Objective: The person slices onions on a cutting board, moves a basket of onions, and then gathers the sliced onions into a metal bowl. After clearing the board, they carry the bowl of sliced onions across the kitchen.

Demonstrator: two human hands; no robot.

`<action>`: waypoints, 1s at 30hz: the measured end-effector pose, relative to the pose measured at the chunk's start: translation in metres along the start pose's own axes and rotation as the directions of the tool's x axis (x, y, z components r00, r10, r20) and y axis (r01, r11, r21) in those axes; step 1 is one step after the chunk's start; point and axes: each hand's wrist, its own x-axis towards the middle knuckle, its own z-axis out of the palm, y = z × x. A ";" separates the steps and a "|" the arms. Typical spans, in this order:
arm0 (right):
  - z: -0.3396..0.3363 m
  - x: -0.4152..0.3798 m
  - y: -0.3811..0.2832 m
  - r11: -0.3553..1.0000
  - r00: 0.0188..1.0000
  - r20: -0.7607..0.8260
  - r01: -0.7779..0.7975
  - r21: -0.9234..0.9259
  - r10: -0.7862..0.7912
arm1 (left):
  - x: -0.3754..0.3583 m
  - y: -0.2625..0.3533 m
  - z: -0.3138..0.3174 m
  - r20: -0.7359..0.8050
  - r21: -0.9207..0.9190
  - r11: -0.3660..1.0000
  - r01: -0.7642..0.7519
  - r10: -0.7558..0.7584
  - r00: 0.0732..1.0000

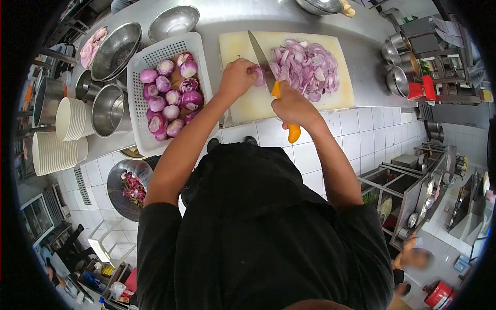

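My right hand is wrapped round the yellow handle of a kitchen knife, whose blade points away from me over the cutting board. Just left of the blade, my left hand has its fingers bent onto a piece of red onion, holding it on the board. A heap of sliced red onion lies right of the knife. Peeled whole red onions fill a white perforated basket to the left of the board.
Steel bowls and a metal pot stand around the basket, with stacked white containers at far left. Below the counter is a bin with onion peelings. Another person is at lower right, by a rack.
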 end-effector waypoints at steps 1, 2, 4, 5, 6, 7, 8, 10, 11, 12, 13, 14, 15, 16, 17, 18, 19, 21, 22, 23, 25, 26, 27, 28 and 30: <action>0.001 0.001 0.002 1.000 1.000 -0.005 0.005 0.008 -0.005 | 0.000 0.000 0.000 -0.006 -0.005 1.000 -0.002 0.002 1.000; 0.002 0.003 0.004 1.000 1.000 -0.009 0.010 0.015 -0.010 | -0.001 0.001 0.000 -0.013 -0.008 1.000 -0.003 0.003 1.000; 0.007 0.007 0.008 0.999 0.999 -0.028 0.028 0.032 -0.028 | -0.001 0.002 -0.001 -0.005 -0.019 1.000 0.015 -0.015 1.000; 0.011 0.010 0.011 0.998 0.998 -0.043 0.042 0.039 -0.041 | -0.001 0.003 -0.001 0.007 -0.027 0.999 0.034 -0.033 0.999; 0.016 0.014 0.015 0.997 0.997 -0.057 0.057 0.044 -0.054 | 0.000 0.004 -0.002 0.018 -0.035 0.998 0.054 -0.053 0.998; 0.032 0.030 0.033 0.991 0.981 -0.136 0.135 -0.003 -0.135 | -0.001 0.003 -0.001 0.013 -0.042 0.997 0.060 -0.060 0.998; 0.055 0.053 0.060 0.976 0.953 -0.214 0.210 -0.057 -0.217 | -0.001 0.002 0.000 0.009 -0.048 0.997 0.064 -0.064 0.998; 0.060 0.077 0.072 0.960 0.920 -0.277 0.259 -0.102 -0.278 | 0.002 0.000 0.001 -0.003 -0.056 0.997 0.055 -0.055 0.998; 0.054 0.083 0.068 0.967 0.930 -0.266 0.240 -0.088 -0.255 | 0.005 -0.002 0.002 -0.013 -0.057 0.997 0.049 -0.050 0.999; 0.047 0.085 0.069 0.971 0.941 -0.239 0.225 -0.078 -0.237 | -0.001 -0.004 0.004 -0.003 -0.058 0.997 0.047 -0.047 0.999; 0.038 0.081 0.064 0.975 0.950 -0.218 0.212 -0.072 -0.222 | -0.003 -0.003 0.005 0.008 -0.049 0.998 0.048 -0.047 0.999; 0.022 0.060 0.037 0.991 0.981 -0.140 0.134 0.012 -0.131 | 0.001 -0.001 0.003 0.007 -0.039 0.998 0.044 -0.044 0.999; 0.012 0.048 0.025 0.993 0.987 -0.116 0.117 0.003 -0.116 | 0.000 -0.001 0.001 0.011 -0.031 0.998 0.049 -0.048 0.999; 0.004 0.038 0.018 0.995 0.991 -0.089 0.099 -0.006 -0.099 | -0.001 0.000 0.000 0.016 -0.017 0.999 0.044 -0.043 0.999; -0.002 0.030 0.011 0.997 0.995 -0.063 0.081 -0.017 -0.082 | 0.000 0.000 0.000 0.021 -0.004 0.999 0.038 -0.038 0.999; -0.006 0.020 0.004 0.998 0.997 -0.044 0.061 -0.023 -0.062 | 0.001 0.001 -0.001 0.025 0.009 0.999 0.031 -0.031 0.999; -0.010 0.010 -0.002 0.999 0.999 -0.025 0.040 -0.029 -0.041 | 0.002 -0.003 0.001 0.005 0.018 1.000 0.003 -0.003 1.000; -0.009 -0.001 -0.004 1.000 1.000 -0.003 0.000 -0.028 0.000 | 0.002 -0.009 0.005 -0.030 0.039 0.998 -0.054 0.055 0.998; -0.008 -0.003 -0.004 1.000 1.000 0.000 -0.017 -0.024 0.017 | 0.002 -0.006 0.003 -0.022 0.033 0.998 -0.048 0.048 0.999; -0.006 -0.005 -0.004 0.999 0.999 0.005 -0.034 -0.019 0.034 | 0.002 -0.004 0.001 -0.014 0.028 0.999 -0.040 0.041 0.999; -0.002 -0.009 -0.003 1.000 0.999 -0.011 -0.031 0.001 0.031 | 0.001 -0.001 -0.001 -0.007 0.024 0.999 -0.031 0.031 1.000; 0.000 -0.009 -0.004 1.000 0.999 -0.019 -0.029 0.011 0.029 | 0.001 -0.001 -0.001 -0.008 0.026 0.999 -0.029 0.029 1.000; 0.001 -0.008 -0.002 1.000 1.000 -0.022 -0.022 0.015 0.022 | 0.001 -0.001 -0.001 -0.009 0.028 0.999 -0.028 0.028 1.000; 0.003 -0.005 0.001 1.000 1.000 -0.025 -0.015 0.019 0.015 | 0.001 -0.003 0.000 -0.010 0.025 0.999 -0.031 0.031 0.999; 0.014 0.006 0.011 0.999 0.998 -0.056 0.032 0.024 -0.031 | 0.002 -0.005 0.001 -0.012 0.020 0.999 -0.036 0.036 0.999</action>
